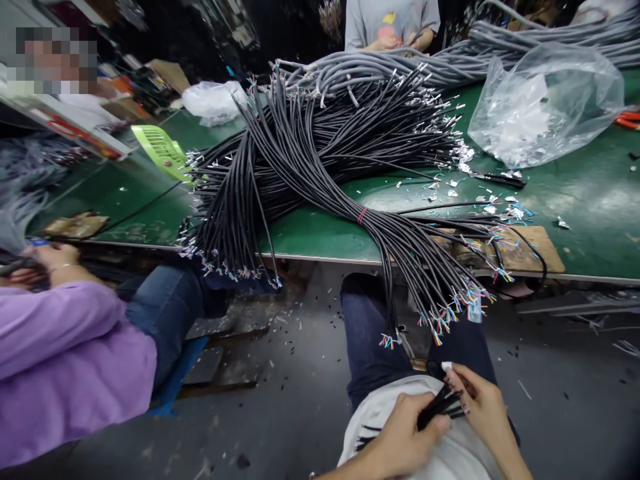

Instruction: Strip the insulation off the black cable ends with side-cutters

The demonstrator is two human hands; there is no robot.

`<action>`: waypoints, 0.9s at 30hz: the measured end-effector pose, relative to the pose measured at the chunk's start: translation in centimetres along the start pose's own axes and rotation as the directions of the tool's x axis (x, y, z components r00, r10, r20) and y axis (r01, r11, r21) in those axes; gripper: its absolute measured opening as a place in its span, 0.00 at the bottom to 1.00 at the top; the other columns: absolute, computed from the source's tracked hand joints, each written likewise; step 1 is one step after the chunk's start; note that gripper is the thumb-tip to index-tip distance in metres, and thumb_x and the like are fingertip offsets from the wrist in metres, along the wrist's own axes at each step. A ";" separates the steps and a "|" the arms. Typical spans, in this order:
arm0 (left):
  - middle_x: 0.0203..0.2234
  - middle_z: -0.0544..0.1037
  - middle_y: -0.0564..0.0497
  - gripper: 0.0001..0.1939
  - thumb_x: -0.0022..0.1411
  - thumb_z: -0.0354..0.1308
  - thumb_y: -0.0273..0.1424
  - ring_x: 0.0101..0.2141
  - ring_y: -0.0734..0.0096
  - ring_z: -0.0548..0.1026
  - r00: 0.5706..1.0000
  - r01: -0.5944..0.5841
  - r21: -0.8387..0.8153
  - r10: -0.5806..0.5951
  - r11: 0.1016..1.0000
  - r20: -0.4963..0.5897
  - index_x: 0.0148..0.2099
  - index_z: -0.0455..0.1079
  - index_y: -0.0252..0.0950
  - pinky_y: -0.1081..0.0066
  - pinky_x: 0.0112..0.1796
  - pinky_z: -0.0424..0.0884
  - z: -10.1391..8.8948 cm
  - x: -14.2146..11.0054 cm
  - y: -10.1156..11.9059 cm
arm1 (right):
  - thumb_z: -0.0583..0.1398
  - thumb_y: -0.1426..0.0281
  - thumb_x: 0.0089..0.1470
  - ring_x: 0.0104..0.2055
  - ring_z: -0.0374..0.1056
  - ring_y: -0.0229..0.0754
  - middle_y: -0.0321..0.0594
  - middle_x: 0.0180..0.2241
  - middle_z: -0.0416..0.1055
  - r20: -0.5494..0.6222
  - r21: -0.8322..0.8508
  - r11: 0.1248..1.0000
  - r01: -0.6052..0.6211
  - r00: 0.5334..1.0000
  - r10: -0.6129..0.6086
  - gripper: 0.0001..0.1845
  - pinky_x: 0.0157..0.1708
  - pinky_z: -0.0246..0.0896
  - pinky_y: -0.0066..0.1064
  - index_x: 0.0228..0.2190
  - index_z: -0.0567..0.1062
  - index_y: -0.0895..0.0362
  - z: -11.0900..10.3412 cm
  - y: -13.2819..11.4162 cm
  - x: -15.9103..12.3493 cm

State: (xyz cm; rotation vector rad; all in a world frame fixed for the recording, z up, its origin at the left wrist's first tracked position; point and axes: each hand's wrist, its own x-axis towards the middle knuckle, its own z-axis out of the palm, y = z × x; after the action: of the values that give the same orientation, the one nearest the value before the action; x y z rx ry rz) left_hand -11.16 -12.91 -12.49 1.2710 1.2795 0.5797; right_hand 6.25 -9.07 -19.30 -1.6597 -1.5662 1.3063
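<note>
At the bottom of the view both my hands rest on my lap. My left hand [403, 437] is closed around a small bundle of thin black cables [440, 405]. My right hand [483, 408] pinches the same cables from the right side, fingers curled. Above my knees a large bundle of black cables [320, 160] tied with a red band [363, 215] lies on the green table [590, 200]. Its stripped ends with coloured wires [453, 310] hang over the table's front edge toward me.
A clear plastic bag [545, 100] lies at the right back of the table, and grey cables [525, 40] are piled behind. A person in a purple sleeve [70, 353] sits to my left. Another person in grey [390, 23] works across the table. A green fan [163, 150] stands at the left.
</note>
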 end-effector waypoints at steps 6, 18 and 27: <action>0.21 0.61 0.55 0.14 0.62 0.50 0.37 0.25 0.74 0.58 0.997 -0.012 -0.029 0.009 1.000 -0.079 0.32 0.69 0.32 0.74 0.27 0.52 0.0 -0.1 0.2 | 0.58 0.56 0.50 0.21 0.67 0.39 0.42 0.25 0.76 -0.007 0.001 1.000 0.010 1.000 -0.010 0.21 0.23 0.63 0.27 0.34 0.78 0.61 -0.1 -0.1 0.3; 0.13 0.60 0.60 0.21 0.51 0.60 0.47 0.15 0.82 0.56 0.962 0.031 -0.429 -0.143 0.903 -0.232 0.31 0.65 0.32 0.78 0.19 0.55 -1.6 1.9 2.6 | 0.61 0.66 0.51 0.35 0.72 0.41 0.43 0.35 0.75 -0.108 0.275 0.948 0.159 0.985 -0.134 0.13 0.38 0.68 0.29 0.38 0.74 0.58 -2.1 -5.2 -1.7; 0.15 0.63 0.55 0.20 0.48 0.62 0.44 0.19 0.78 0.60 0.920 0.031 -0.285 -0.139 0.958 -0.365 0.25 0.66 0.31 0.75 0.22 0.59 -0.5 2.0 5.5 | 0.63 0.71 0.49 0.40 0.73 0.44 0.43 0.36 0.77 -0.096 0.511 0.845 0.157 0.987 -0.125 0.11 0.42 0.70 0.30 0.38 0.76 0.56 -4.2 -8.0 -1.8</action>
State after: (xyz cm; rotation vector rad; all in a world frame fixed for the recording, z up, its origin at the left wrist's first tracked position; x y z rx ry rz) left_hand -9.43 -9.43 -8.16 0.8898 1.5058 0.9418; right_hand 6.50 -8.04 -10.16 -1.2069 -1.1365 1.4265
